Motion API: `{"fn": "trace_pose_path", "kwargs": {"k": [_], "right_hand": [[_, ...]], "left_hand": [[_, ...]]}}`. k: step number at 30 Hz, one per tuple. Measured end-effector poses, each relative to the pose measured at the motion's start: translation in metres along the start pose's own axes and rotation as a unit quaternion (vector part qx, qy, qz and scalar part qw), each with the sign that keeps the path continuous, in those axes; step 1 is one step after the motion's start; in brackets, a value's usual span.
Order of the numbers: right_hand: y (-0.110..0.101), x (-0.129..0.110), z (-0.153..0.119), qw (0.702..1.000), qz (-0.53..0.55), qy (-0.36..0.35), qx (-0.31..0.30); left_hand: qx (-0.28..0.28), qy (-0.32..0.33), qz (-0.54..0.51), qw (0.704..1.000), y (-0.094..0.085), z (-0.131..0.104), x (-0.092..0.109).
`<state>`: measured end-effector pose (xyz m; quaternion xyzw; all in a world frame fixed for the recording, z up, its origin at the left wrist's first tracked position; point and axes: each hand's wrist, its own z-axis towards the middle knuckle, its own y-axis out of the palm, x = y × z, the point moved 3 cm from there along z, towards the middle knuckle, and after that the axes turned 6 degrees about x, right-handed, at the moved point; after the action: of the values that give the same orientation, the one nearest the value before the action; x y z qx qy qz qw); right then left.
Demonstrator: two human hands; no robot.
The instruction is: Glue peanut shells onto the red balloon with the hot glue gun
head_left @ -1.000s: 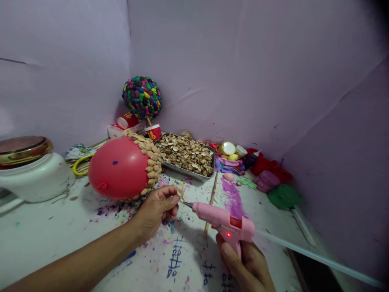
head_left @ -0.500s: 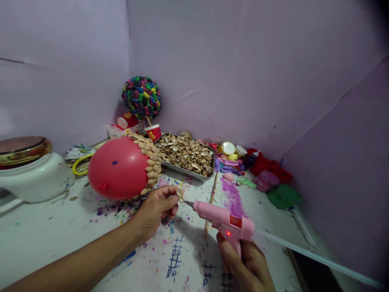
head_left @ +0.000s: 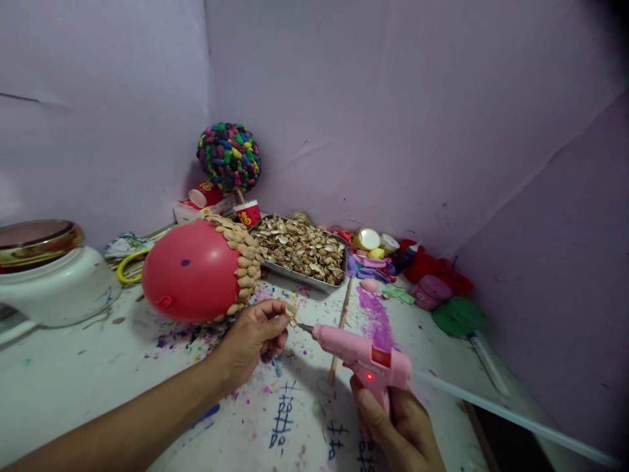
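Between the thumb and fingers of my left hand is a peanut shell, its hollow side showing. My right hand is wrapped round the handle of a pink glue gun with a red light lit. The gun's dark nozzle points left and meets the shell's edge, or nearly so. Beyond my left hand lies a red balloon, its right end covered in rows of peanut shells. Behind it a metal tray holds many loose shells.
A white pot stands at the left. A multicoloured ball rises behind red paper cups. A wooden stick lies beyond the gun. Balloons, tubs and a green lid line the right wall, near a dark panel.
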<state>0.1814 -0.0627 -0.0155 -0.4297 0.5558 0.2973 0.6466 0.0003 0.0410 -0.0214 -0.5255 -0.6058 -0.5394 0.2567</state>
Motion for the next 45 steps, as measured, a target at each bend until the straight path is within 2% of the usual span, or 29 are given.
{"fn": "trace_pose_path", "kwargs": {"k": [13, 20, 32, 36, 41, 45], "right_hand": [[0.0, 0.0, -0.001, 1.0, -0.01, 0.008, -0.004], [0.0, -0.001, -0.002, 0.999, -0.023, 0.009, 0.02], [-0.001, -0.004, 0.002, 1.0, 0.007, -0.006, -0.007], [-0.008, 0.0, 0.016, 0.999, 0.011, 0.011, 0.032], [-0.019, 0.015, 0.051, 0.993, -0.096, 0.063, 0.036], [-0.029, 0.02, 0.077, 0.984, -0.157, 0.063, 0.052]], "left_hand": [[-0.008, 0.008, 0.009, 1.0, -0.002, 0.001, -0.004], [-0.012, 0.009, 0.024, 1.0, -0.001, 0.0, -0.004], [-0.012, 0.005, -0.01, 1.0, -0.002, 0.0, -0.003], [-0.01, 0.005, -0.009, 1.0, -0.002, -0.001, -0.003], [0.001, 0.0, -0.007, 1.0, -0.003, 0.0, -0.004], [-0.002, 0.005, -0.007, 1.0, -0.003, 0.001, -0.006]]}}
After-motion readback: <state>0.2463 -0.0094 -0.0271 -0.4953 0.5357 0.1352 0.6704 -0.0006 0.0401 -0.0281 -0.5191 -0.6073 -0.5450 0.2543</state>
